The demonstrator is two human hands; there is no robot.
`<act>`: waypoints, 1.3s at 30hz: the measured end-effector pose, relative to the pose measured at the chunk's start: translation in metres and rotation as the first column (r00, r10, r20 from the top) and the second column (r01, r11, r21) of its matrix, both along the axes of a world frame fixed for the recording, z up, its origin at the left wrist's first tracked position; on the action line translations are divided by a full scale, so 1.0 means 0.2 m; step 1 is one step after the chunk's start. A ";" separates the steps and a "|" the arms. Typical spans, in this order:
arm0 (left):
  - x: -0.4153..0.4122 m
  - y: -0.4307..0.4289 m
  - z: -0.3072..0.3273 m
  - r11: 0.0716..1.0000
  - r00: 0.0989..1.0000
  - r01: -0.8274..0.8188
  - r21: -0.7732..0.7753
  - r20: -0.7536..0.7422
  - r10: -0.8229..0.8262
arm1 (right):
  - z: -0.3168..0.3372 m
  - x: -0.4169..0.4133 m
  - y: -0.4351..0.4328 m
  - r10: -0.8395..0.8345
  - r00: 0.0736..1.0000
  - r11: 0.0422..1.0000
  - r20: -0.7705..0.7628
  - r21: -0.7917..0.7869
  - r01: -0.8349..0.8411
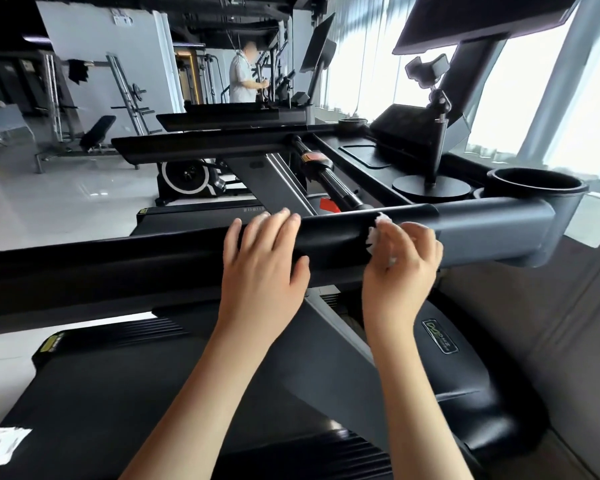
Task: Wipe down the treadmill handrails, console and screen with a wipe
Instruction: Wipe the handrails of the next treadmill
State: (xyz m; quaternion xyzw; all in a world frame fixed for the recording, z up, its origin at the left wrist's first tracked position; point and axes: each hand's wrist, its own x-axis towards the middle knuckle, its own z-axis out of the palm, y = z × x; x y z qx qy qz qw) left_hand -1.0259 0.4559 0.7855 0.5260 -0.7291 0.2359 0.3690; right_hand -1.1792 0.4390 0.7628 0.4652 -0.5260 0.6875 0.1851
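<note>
At the centre of the frame, the left hand (262, 261) lies flat and open on the black handrail (125, 261). Just right, the right hand (400, 268) presses a crumpled white wipe (374, 235), pinched in its grip, against the rail.

Crumpled white wipe (378, 233) against the black padded handrail (118, 268), near its grey end.

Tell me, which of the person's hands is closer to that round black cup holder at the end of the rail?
Right. The right hand, holding the wipe, is on the handrail nearer the cup holder. The left hand rests farther along, away from it.
</note>
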 end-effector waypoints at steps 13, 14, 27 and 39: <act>-0.03 0.00 -0.01 1.000 0.999 -0.026 -0.018 -0.026 0.026 | 0.02 -0.08 -0.01 -0.032 0.999 0.999 -0.009 -0.025 0.032; -0.03 0.00 -0.01 0.999 0.999 -0.031 -0.018 -0.030 0.031 | -0.01 -0.06 0.00 -0.027 1.000 0.999 -0.002 -0.029 0.027; -0.18 -0.02 0.01 1.000 1.000 0.009 -0.007 0.025 -0.009 | -0.14 -0.04 0.01 -0.025 1.000 0.999 -0.008 -0.024 0.025; -0.19 -0.02 -0.01 0.999 1.000 0.003 -0.044 -0.021 -0.004 | -0.17 -0.09 0.01 0.005 0.998 1.000 0.065 -0.018 -0.004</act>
